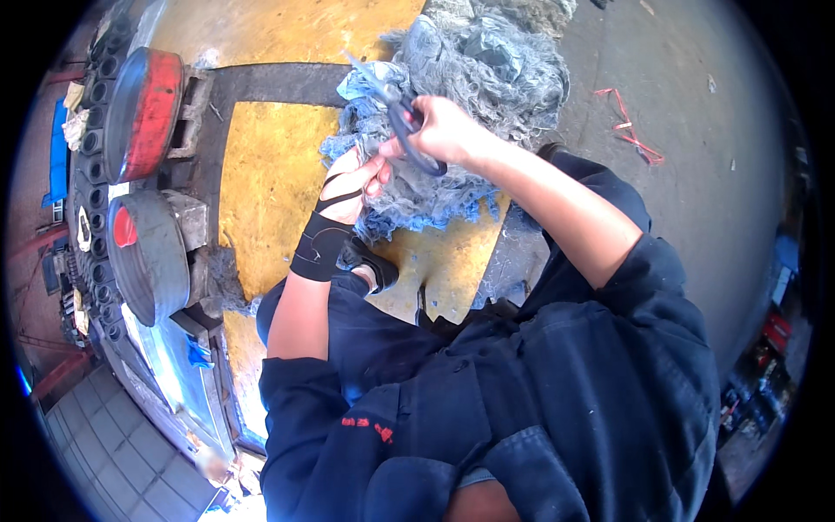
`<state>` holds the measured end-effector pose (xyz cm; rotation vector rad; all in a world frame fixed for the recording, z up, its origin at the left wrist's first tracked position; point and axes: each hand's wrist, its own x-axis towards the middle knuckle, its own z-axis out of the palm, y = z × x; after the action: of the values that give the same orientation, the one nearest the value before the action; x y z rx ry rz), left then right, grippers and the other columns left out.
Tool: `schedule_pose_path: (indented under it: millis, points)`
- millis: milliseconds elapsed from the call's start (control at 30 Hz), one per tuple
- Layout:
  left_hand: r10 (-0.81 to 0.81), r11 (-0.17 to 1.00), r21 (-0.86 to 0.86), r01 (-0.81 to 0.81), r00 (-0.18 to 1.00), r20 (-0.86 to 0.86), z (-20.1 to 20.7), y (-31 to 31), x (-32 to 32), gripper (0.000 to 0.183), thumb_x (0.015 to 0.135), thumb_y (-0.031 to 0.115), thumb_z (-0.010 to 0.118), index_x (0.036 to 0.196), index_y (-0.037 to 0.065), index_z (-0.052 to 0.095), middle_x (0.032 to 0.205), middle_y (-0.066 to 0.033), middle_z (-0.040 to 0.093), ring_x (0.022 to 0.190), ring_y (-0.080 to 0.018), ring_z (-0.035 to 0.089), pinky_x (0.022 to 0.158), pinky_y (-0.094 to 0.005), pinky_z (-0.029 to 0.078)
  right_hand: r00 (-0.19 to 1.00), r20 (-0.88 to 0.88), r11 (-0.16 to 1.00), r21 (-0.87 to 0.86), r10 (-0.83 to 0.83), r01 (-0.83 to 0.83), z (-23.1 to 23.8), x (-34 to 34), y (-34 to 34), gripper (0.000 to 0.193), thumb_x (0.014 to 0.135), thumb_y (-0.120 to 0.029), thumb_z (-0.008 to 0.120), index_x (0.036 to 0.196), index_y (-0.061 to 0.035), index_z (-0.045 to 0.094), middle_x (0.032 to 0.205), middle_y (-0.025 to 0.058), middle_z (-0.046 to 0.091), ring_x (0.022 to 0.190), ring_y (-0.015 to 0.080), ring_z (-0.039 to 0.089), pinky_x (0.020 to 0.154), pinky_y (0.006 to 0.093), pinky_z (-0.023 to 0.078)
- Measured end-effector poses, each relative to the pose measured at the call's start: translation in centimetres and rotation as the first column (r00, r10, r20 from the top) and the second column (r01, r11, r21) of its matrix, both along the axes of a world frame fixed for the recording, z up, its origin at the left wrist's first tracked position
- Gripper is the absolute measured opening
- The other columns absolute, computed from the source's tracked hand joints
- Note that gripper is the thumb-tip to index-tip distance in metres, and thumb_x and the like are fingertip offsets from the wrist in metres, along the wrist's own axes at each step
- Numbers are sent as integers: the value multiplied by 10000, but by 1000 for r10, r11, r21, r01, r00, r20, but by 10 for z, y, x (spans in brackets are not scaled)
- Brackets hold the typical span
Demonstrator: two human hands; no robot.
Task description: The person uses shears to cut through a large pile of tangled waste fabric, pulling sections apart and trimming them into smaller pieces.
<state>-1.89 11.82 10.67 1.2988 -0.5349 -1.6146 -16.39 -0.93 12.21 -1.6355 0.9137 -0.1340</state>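
A pair of scissors (402,123) with dark handles is in my right hand (442,129), its blades pointing up and to the left, slightly blurred. My left hand (346,181), with a black wrist wrap (322,247), is closed on a tuft of grey-blue fibre beside the scissor handles. Both hands are close together at the near left side of a large tangled pile of grey and blue threads (496,65). The fingertips of the left hand are partly hidden by the right hand.
Worn yellow boards (270,174) lie under the pile. A red and black drum-shaped piece (150,113) and a dark one (155,257) stand at the left on blocks. Red string (621,122) lies on the dark floor (696,191) to the right. My shoe (372,268) is near the pile.
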Motion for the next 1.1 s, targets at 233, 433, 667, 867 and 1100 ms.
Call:
schedule_pose_path:
  millis: [233, 433, 667, 867, 1100]
  points:
    - [29, 998, -52, -27, 999, 23, -4, -3, 3, 269, 896, 102, 525, 1147, 22, 473, 771, -11, 520, 610, -60, 457, 503, -173, 355, 999, -46, 1000, -4, 21, -22, -11, 3, 13, 338, 701, -224, 776, 854, 35, 622, 676, 63, 627, 554, 108, 571, 517, 250, 444]
    - [25, 991, -133, -9, 992, 124, -16, 4, 30, 213, 910, 140, 506, 1047, -21, 531, 781, -43, 541, 611, -79, 468, 540, -184, 377, 993, 81, 984, 166, -83, 69, 16, -11, -9, 317, 725, -214, 739, 901, 19, 617, 715, 61, 620, 517, 89, 562, 533, 240, 450]
    - [394, 896, -224, -383, 919, 7, -32, 33, 72, 181, 914, 150, 490, 1003, 2, 544, 883, -108, 580, 743, -163, 548, 673, -265, 446, 913, 246, 945, 79, -327, 317, 23, -51, -66, 415, 784, -263, 634, 1008, 83, 585, 853, 139, 665, 562, 114, 605, 503, 180, 418]
    - [192, 976, -70, -206, 660, 727, -14, 75, 115, 201, 925, 234, 485, 974, 72, 592, 862, -69, 600, 778, -132, 556, 623, -263, 444, 649, 475, 779, 141, -594, 611, 42, -104, -105, 137, 795, -157, 568, 781, -20, 571, 583, 101, 586, 421, 186, 559, 374, 284, 420]
    - [-26, 857, 379, -350, 704, 710, 88, 151, 217, 245, 934, 294, 486, 932, 64, 571, 581, -32, 561, 373, -119, 448, 348, -244, 366, 314, 544, 500, 236, -778, 833, 45, -185, -152, 146, 802, -156, 591, 727, -31, 576, 570, 66, 541, 427, 164, 527, 378, 281, 404]
